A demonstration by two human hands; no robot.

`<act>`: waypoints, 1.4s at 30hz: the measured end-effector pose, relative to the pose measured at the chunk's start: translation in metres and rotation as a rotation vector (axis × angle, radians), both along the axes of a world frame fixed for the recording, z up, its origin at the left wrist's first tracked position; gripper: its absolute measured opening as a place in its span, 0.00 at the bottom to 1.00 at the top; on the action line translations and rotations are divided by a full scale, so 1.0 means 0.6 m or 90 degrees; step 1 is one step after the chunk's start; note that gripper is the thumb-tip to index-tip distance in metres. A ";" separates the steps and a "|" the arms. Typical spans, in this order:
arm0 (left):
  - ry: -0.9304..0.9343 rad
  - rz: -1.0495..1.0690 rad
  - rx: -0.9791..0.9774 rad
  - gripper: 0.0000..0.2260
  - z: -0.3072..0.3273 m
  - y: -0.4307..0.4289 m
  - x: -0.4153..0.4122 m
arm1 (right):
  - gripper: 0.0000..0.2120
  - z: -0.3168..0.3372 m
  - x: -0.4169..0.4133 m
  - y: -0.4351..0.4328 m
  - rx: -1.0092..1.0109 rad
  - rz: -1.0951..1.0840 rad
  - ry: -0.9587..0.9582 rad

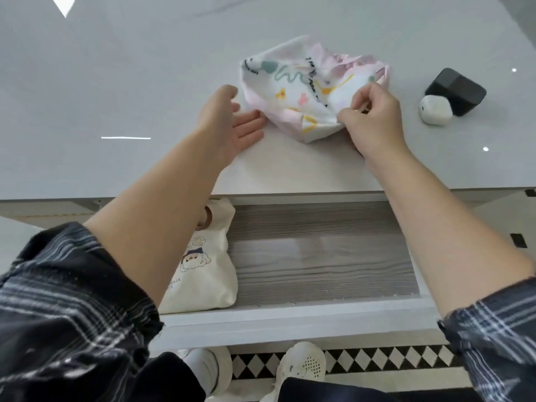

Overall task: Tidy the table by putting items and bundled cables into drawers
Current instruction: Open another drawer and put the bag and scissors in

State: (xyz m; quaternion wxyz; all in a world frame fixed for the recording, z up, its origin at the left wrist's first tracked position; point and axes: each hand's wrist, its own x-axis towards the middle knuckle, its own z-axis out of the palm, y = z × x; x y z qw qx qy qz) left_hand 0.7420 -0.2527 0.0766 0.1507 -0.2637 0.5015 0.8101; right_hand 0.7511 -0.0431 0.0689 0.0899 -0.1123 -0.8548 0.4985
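A crumpled white and pink printed cloth pouch [301, 85] lies on the glossy grey tabletop [116, 97]. My right hand [374, 120] pinches its near right edge between thumb and fingers. My left hand [232, 123] is open with fingers spread, palm facing the pouch's left side, just touching or nearly touching it. Below the table edge a drawer [319, 256] with a grey wood-grain bottom stands pulled out. A cream cloth bag [203, 265] with a cartoon print lies in the drawer's left part, partly hidden by my left forearm.
A dark angular block [458, 89] and a small white earbud case [435, 110] sit on the table right of the pouch. The drawer's white front rail [290, 314] is close to my body. My pale shoes [301, 367] stand on a patterned floor below.
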 end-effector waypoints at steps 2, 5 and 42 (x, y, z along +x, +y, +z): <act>0.015 0.040 0.067 0.19 0.001 -0.018 -0.003 | 0.11 0.003 0.033 0.010 -0.086 0.062 0.054; 0.012 -0.081 -0.019 0.24 0.013 -0.047 0.025 | 0.12 0.006 0.080 0.022 -0.166 0.171 0.027; 0.109 -1.089 -1.217 0.47 -0.190 0.039 0.233 | 0.33 -0.132 0.205 0.032 0.541 0.478 -0.536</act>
